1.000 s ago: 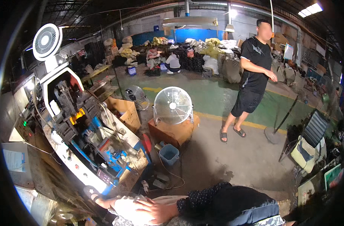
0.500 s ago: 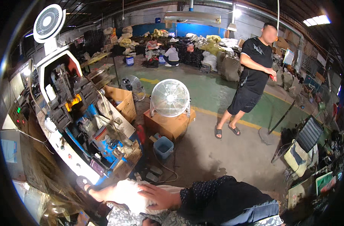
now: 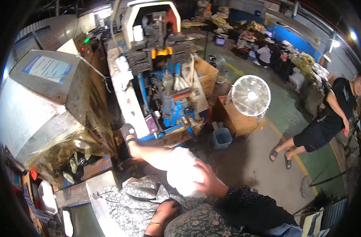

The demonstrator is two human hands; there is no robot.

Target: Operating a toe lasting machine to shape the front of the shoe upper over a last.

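Note:
My right hand (image 3: 210,182) lies on bright white fabric (image 3: 182,170) around my bent knee, its fingers stretched out over the cloth. Glare washes out the fabric's detail. Below it, my left hand (image 3: 167,210), with a yellow bangle at the wrist, rests on the dark floral cloth (image 3: 137,197) over my lap. The left fingers are in shadow and hard to make out. My bare leg (image 3: 153,156) reaches toward a blue and white machine (image 3: 164,102), and the dark sandal (image 3: 128,131) is at its base.
A round floor fan (image 3: 251,95) stands on a cardboard box (image 3: 236,118), beside a blue-grey bucket (image 3: 222,138). At the right is a person in black (image 3: 326,122) with something red in one hand. A large metal housing (image 3: 42,87) stands left; sacks (image 3: 303,79) are piled behind.
The view has swung left, bringing the metal housing and my left hand into fuller sight. My right hand stays on the white fabric. The standing person's arm now hangs lower.

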